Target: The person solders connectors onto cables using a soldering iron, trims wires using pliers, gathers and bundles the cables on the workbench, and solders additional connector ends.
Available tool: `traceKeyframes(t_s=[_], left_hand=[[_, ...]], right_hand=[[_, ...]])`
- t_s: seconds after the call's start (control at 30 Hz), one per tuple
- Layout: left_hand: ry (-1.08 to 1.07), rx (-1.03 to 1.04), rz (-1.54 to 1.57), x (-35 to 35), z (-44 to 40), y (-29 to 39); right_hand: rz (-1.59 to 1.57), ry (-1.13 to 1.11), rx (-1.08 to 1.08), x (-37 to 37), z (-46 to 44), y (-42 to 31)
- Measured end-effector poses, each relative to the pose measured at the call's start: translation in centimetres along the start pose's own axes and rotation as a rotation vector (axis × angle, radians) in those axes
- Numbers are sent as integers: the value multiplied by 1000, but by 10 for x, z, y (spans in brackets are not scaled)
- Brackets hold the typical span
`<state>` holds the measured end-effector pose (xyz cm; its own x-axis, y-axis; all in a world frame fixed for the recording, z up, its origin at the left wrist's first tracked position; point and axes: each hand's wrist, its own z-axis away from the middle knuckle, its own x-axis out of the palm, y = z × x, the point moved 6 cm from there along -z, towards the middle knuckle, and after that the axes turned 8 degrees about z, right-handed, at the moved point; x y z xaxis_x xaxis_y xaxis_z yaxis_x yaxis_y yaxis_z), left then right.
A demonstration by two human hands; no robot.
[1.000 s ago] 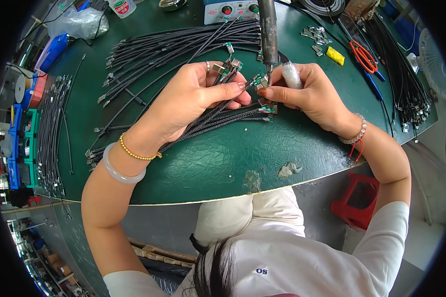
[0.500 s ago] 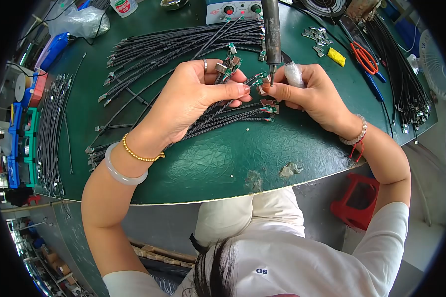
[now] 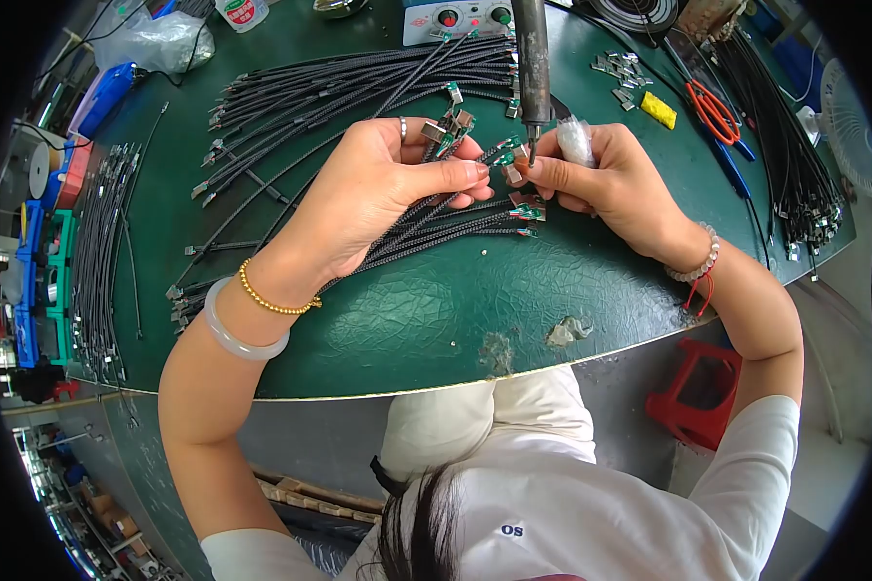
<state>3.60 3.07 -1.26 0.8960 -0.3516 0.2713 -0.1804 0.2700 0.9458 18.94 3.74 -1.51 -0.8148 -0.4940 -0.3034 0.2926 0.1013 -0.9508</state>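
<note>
The fingers of my left hand (image 3: 402,179) are closed on a cluster of black braided cables (image 3: 397,229), thumb pressed flat along them. Their ends fan out past my fingertips, with metal connectors (image 3: 436,132) and small green circuit boards standing up behind my thumb. Facing it, my right hand (image 3: 601,174) has its fingers curled around a plastic-wrapped bundle (image 3: 576,142), whitish and partly see-through, which pokes up above my thumb. That thumb's tip sits right at one of the cable ends, between my two hands; I cannot tell whether I pinch the connector there or only touch beside it.

A soldering iron (image 3: 531,68) comes down from the upper edge of my view, its tip just beside my right thumb. Behind it stands a soldering station (image 3: 458,21) with a red knob and a green one. More braided cables lie on the green worktop (image 3: 407,329), some spread beyond my left hand and some underneath it, connectors pointing both ways.

To the right I have loose metal connector shells (image 3: 621,77), a yellow packet (image 3: 658,110), an orange-handled tool (image 3: 712,113) and a thick bundle of black cables (image 3: 790,165). Over on my left lies another cable bundle (image 3: 105,257), and beyond it a clear plastic bag (image 3: 170,45). A red stool (image 3: 693,395) stands below the edge on my right.
</note>
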Motion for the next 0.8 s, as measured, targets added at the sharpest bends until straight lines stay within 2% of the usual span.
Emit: traceKeyframes(t_s=[0.37,0.43,0.53,0.8], left_hand=[[5,-36,-49,2,0,0],[-73,-40,-69,5,0,-1],[-78,-21,-76,3,-1,-1],[-31,-11,-56,4,-1,-5]], right_hand=[[-37,18,-30,2,-1,0],[-51,20,-21,2,0,-2],[-53,37,-17,3,-1,-1],[-138,58,19,-3,-1,0]])
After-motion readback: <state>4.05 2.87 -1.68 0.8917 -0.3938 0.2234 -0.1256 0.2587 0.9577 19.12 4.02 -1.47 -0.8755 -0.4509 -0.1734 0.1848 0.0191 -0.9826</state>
